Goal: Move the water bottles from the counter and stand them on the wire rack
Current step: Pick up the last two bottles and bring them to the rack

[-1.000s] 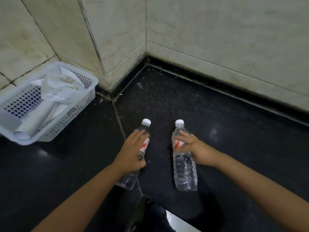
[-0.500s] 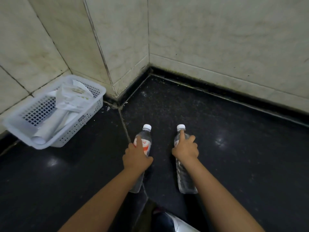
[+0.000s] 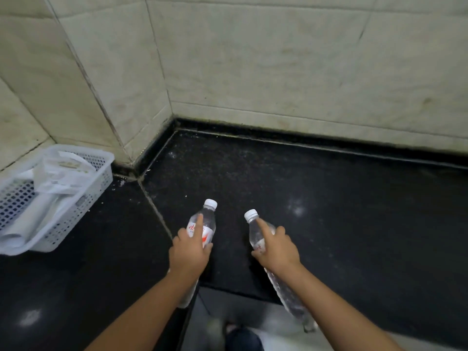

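Two clear plastic water bottles with white caps are held over the black counter (image 3: pixel 329 198), one in each hand. My left hand (image 3: pixel 190 252) grips the left bottle (image 3: pixel 207 224) round its red-and-white label, index finger stretched along the neck. My right hand (image 3: pixel 277 245) grips the right bottle (image 3: pixel 255 231) near its shoulder, index finger pointing toward the cap. Both bottles tilt, and their lower ends reach past the counter's front edge. No wire rack is in view.
A white perforated plastic basket (image 3: pixel 83 196) with papers and rolled sheets sits on the counter at the left, against the tiled wall (image 3: pixel 278 67). The counter runs into a tiled corner. Below the front edge lie a pale floor and a dark shoe.
Both hands have lifted the bottles off the counter and drawn them toward me, past the front edge. The view has tilted up, showing more wall.
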Motion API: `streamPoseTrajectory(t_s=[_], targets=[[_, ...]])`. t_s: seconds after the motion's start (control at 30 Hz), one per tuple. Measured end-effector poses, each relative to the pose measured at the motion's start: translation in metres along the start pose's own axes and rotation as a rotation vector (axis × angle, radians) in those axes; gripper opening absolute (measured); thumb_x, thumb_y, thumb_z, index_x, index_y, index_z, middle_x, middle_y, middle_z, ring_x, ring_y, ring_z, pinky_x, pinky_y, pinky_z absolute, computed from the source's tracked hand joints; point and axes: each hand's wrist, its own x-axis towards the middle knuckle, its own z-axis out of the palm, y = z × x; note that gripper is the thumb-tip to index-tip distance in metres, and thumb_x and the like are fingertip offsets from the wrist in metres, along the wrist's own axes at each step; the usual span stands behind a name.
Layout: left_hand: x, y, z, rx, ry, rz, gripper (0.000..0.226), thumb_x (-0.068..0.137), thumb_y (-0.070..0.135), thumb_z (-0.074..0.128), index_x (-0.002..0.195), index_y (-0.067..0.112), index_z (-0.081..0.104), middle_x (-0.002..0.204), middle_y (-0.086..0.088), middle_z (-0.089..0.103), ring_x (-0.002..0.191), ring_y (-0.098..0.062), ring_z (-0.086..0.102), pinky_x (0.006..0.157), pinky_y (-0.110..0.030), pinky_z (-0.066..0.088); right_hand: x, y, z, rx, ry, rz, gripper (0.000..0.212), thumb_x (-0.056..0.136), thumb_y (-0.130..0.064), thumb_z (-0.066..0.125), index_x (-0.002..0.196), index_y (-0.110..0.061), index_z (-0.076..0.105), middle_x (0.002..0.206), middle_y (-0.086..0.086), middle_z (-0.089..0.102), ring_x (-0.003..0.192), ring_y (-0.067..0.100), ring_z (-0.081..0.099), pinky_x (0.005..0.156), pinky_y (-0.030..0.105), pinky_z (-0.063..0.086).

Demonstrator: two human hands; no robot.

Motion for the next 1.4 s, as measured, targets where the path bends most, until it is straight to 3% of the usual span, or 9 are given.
streamPoseTrajectory(t_s=[0.3,0.57,0.8,0.97,1.07,1.13,1.2,1.3,1.4], targets=[[-0.080,0.135,-0.035,-0.344,0.070,0.411,0.075,0.090,0.033,0.053,0.148,0.027,0.005,0.131,-0.016,0.037,0.117,-0.032,0.043,0.095,-0.037,0.040,-0.110,0.089,-0.112,0.314,0.529,-0.010,0.084,0.082,-0.030,0.065,0.145,-0.029,0.010,0.130,0.011,0.033,0.113,0.026,0.047,0.076,0.025,0.036],[-0.178,0.359,-0.038,-0.411,0.259,0.792,0.076,0.089,0.033,0.055,0.148,0.022,0.008,0.132,-0.022,0.035,0.119,-0.035,0.040,0.098,-0.039,0.037,-0.213,0.257,-0.229,0.330,0.925,0.055,0.085,0.079,-0.026,0.068,0.145,-0.025,0.014,0.131,0.014,0.034,0.114,0.027,0.048,0.080,0.024,0.035],[-0.307,0.563,0.020,-0.584,0.231,0.971,0.078,0.087,0.031,0.058,0.148,0.023,0.009,0.130,-0.020,0.039,0.118,-0.032,0.043,0.097,-0.038,0.038,-0.322,0.445,-0.312,0.251,1.133,0.039,0.086,0.075,-0.024,0.073,0.142,-0.025,0.018,0.125,0.016,0.039,0.091,0.021,0.050,0.080,0.031,0.042],[-0.371,0.674,0.044,-0.676,0.249,1.107,0.079,0.086,0.029,0.061,0.147,0.023,0.012,0.132,-0.019,0.038,0.116,-0.031,0.049,0.094,-0.038,0.041,-0.375,0.555,-0.368,0.231,1.257,0.108,0.086,0.075,-0.026,0.073,0.141,-0.030,0.019,0.127,0.014,0.039,0.092,0.015,0.046,0.079,0.028,0.042],[-0.387,0.732,0.050,-0.719,0.262,1.204,0.079,0.078,0.045,0.060,0.141,0.041,0.013,0.131,-0.019,0.041,0.111,-0.033,0.052,0.085,-0.035,0.043,-0.387,0.613,-0.399,0.232,1.321,0.167,0.083,0.075,-0.023,0.073,0.142,-0.024,0.024,0.129,0.015,0.038,0.099,0.025,0.051,0.083,0.031,0.043],[-0.392,0.768,0.055,-0.781,0.281,1.226,0.075,0.067,0.060,0.044,0.132,0.046,0.009,0.127,-0.019,0.043,0.107,-0.032,0.055,0.079,-0.030,0.038,-0.387,0.651,-0.418,0.238,1.343,0.192,0.082,0.076,-0.023,0.073,0.142,-0.022,0.024,0.130,0.017,0.038,0.109,0.030,0.051,0.085,0.031,0.041],[-0.393,0.807,0.061,-0.812,0.274,1.245,0.074,0.069,0.057,0.051,0.130,0.049,0.010,0.125,-0.019,0.042,0.106,-0.031,0.054,0.077,-0.028,0.035,-0.385,0.688,-0.439,0.250,1.359,0.204,0.082,0.077,-0.023,0.072,0.143,-0.023,0.023,0.132,0.017,0.037,0.113,0.030,0.048,0.086,0.027,0.038],[-0.389,0.873,0.072,-0.842,0.307,1.296,0.071,0.075,0.048,0.058,0.127,0.046,0.010,0.123,-0.019,0.042,0.104,-0.030,0.053,0.078,-0.029,0.035,-0.377,0.739,-0.477,0.240,1.372,0.217,0.081,0.080,-0.025,0.069,0.143,-0.027,0.018,0.137,0.013,0.034,0.107,0.028,0.052,0.082,0.021,0.033],[-0.384,0.946,0.076,-0.873,0.329,1.330,0.069,0.064,0.059,0.038,0.125,0.042,0.010,0.117,-0.019,0.044,0.099,-0.029,0.053,0.078,-0.028,0.036,-0.364,0.787,-0.522,0.227,1.414,0.216,0.082,0.079,-0.025,0.069,0.143,-0.027,0.018,0.137,0.012,0.033,0.097,0.018,0.049,0.080,0.018,0.033]])
